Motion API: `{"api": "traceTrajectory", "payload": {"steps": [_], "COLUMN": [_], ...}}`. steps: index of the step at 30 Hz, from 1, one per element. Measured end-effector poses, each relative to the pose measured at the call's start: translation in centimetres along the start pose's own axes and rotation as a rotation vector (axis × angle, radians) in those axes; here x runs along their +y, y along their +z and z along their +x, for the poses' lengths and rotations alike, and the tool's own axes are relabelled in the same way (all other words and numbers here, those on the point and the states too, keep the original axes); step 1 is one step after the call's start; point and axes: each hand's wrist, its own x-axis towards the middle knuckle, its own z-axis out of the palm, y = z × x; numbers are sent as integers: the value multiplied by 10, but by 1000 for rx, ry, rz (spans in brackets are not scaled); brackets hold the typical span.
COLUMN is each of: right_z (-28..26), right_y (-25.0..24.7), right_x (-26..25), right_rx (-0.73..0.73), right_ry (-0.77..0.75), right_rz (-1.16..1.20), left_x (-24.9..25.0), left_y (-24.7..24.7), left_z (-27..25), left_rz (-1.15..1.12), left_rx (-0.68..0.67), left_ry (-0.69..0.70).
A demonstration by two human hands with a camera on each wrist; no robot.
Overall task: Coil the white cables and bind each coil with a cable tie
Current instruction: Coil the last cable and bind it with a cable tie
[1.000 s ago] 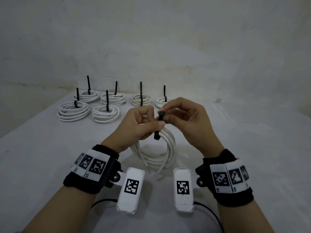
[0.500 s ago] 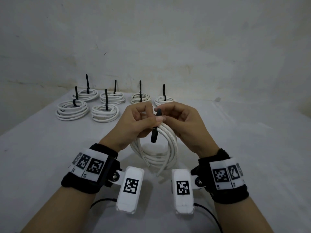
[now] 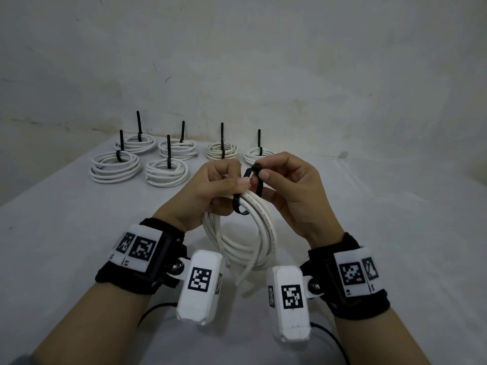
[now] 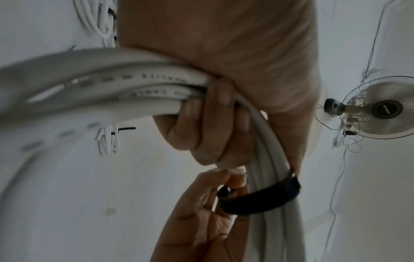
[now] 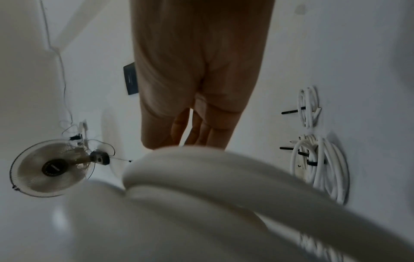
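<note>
Already lying bound with upright black ties on the white desk [image 3: 66,233], six white cable coils [image 3: 166,172]. Currently gripping a seventh white cable coil [image 3: 259,227] in left hand [image 3: 210,191], pinching its black plastic cable tie [image 3: 257,180] with right hand [image 3: 290,191] fingers; threading and tightening probably remaining.

The coiled white cable [image 3: 259,227] in mid-frame looks like smooth, faintly glossy plastic with printed lettering. The black cable tie [image 3: 257,185] round it is matt plastic. A matt, slightly creased white cloth covers the table [image 3: 395,233].
</note>
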Motion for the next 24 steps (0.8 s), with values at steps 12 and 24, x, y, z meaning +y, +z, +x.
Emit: {"api": "traceTrajectory", "payload": {"steps": [12, 24], "right_z": [1, 1], "right_y": [0, -2], "right_x": [1, 0], "right_rx": [-26, -116], "right_ry": [9, -7], "right_rz": [-40, -155], "left_x": [-1, -4], "left_y": [-3, -4], "left_z": [0, 0], "left_rz": [-102, -113], "left_rx": [-88, -82], "left_ry": [-24, -58]}}
